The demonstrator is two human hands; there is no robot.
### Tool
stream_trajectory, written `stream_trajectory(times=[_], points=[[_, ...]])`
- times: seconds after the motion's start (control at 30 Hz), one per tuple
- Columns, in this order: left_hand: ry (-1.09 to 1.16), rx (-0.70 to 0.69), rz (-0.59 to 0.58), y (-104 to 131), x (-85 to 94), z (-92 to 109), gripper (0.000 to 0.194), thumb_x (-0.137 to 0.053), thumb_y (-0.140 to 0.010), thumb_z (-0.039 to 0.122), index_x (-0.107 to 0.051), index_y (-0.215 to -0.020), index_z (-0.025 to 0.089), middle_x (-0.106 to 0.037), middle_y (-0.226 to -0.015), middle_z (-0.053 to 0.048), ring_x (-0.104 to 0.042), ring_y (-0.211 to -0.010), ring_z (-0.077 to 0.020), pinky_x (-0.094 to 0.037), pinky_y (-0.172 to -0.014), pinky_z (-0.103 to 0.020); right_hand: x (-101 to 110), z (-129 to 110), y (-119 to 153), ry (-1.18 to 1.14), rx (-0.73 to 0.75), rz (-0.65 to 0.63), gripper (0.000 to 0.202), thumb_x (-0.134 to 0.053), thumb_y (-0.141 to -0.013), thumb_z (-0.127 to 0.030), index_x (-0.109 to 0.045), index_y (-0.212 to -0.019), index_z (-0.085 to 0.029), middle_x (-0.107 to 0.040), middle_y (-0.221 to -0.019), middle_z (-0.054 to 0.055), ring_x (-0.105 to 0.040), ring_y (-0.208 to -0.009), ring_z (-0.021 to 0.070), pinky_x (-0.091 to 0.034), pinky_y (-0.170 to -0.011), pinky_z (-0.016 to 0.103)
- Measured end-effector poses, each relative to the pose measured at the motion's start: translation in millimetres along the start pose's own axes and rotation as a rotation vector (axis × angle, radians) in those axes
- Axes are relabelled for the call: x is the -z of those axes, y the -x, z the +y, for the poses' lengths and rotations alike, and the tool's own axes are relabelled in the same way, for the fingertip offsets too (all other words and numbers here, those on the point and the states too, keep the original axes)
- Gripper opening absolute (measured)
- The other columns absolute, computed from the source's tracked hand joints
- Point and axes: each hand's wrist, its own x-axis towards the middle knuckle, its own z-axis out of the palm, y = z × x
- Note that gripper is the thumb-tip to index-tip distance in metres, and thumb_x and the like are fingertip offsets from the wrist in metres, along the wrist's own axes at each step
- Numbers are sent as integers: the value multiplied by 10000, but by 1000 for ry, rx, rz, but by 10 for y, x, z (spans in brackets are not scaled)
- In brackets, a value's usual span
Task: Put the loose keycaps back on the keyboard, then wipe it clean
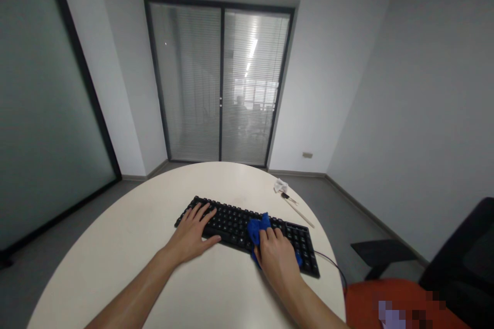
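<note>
A black keyboard (231, 222) lies at a slant across the round white table, with its cable leaving from the right end. My left hand (192, 231) rests on the keyboard's left end, fingers spread over the keys and thumb along the near edge. Toward the right part of the keys, my right hand (278, 254) is closed around a blue cloth (256, 228) and presses it on the keyboard. Part of the cloth sticks out beyond the fingertips, and some shows beside the palm. The keys under the cloth and both hands are hidden.
On the table (154, 205), behind the keyboard's right end, lie a crumpled white piece (280, 185) and a thin brush-like stick (299, 209). The black cable (335, 263) hangs over the right edge. A chair with a red seat (389, 293) stands close at the right.
</note>
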Motion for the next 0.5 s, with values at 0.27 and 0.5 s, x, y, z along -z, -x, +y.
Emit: stream_trajectory(times=[0.27,0.5], points=[[11,-3,20,4,-15,-9,766,-520,-865,695,-413,-1504,287,-374,-1584,-83,-288,-1464,-376,-262,-1177,-613,105,-74,-247,-211,191,44,247,-551,-927,-232,-672,-1127,-151,-634,-1264,115,-588,-1097,272,-483,-942,360],[6,4,8,-8,-24,-5,772,-538,-851,699,-434,-1493,282,-383,-1579,-86,-293,-1462,-377,-269,-1175,-610,-19,-218,-223,-229,391,6,428,-529,-950,-263,-552,-1377,-272,-573,-1398,76,-509,-1198,312,-441,-964,458]])
